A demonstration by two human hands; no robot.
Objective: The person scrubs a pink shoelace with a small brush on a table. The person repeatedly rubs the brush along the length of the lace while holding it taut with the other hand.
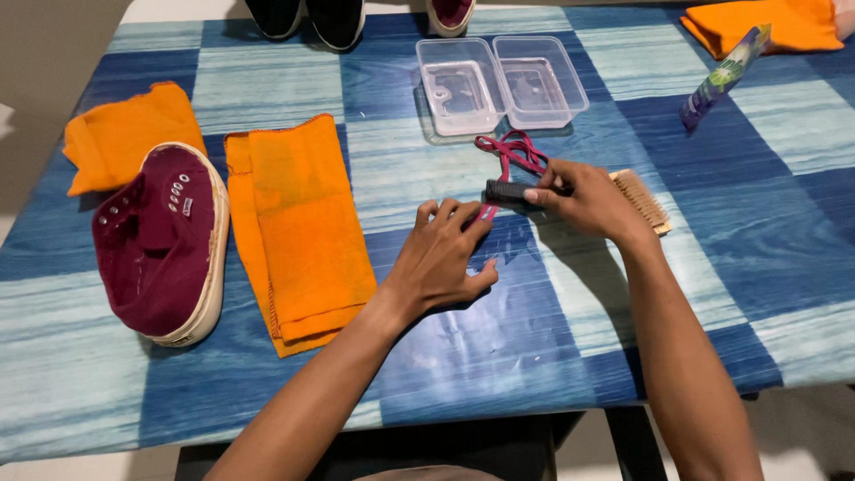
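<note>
My right hand [583,198] grips a small dark brush [508,190] and presses it on a maroon shoelace [512,153] that lies bunched on the blue checked table [552,321]. My left hand [441,258] rests on the table just below, its fingertips pinning the lace's near end. A wooden bristle brush [643,199] lies behind my right hand, partly hidden by it. A maroon sneaker [160,240] with no lace stands at the left.
A folded orange cloth [298,227] lies beside the sneaker, another orange cloth [125,134] behind it, a third [770,22] at the far right. Two clear plastic containers [499,85] stand behind the lace. A tube [726,76] lies at the right. Dark shoes [307,18] stand at the far edge.
</note>
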